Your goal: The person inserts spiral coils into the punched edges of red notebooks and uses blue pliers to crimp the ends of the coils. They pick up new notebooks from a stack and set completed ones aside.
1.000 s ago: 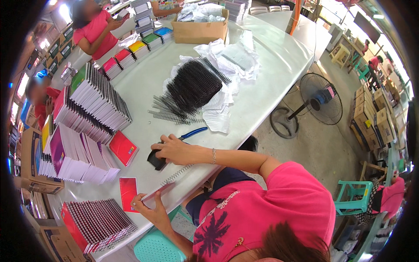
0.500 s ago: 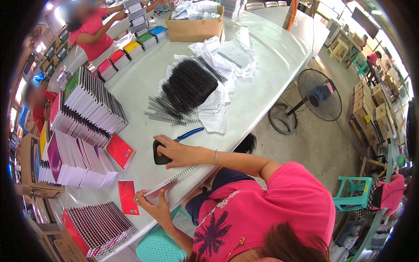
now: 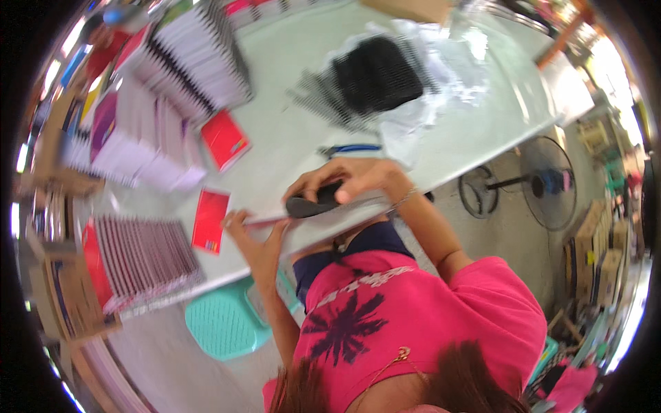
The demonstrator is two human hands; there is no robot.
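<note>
At the table's near edge my left hand [image 3: 256, 249] grips the end of a thin notebook [image 3: 261, 222], fingers and thumb on opposite sides. A loose wire coil runs along the notebook's edge toward my right wrist, though motion smears it. My right hand [image 3: 354, 179] is closed around a black curved pad [image 3: 306, 206], which lies against the notebook's edge. Just beyond that hand lie blue-handled pliers [image 3: 354, 148]. Two red notebooks rest left of my hands: one red notebook [image 3: 210, 221] close to my left fingers, another red notebook [image 3: 226, 140] farther off.
A dark pile of coils [image 3: 377, 74] sits on crumpled white paper [image 3: 441, 89]. Tall notebook stacks [image 3: 148, 134] fill the left side, with coil-bound notebooks [image 3: 141, 258] nearer. A turquoise stool [image 3: 231, 320] stands below the table edge; a fan [image 3: 547, 182] stands on the right.
My right hand has lifted the black pad off the tabletop and brought it onto the notebook's edge. The pliers are left on the table. The view has shifted.
</note>
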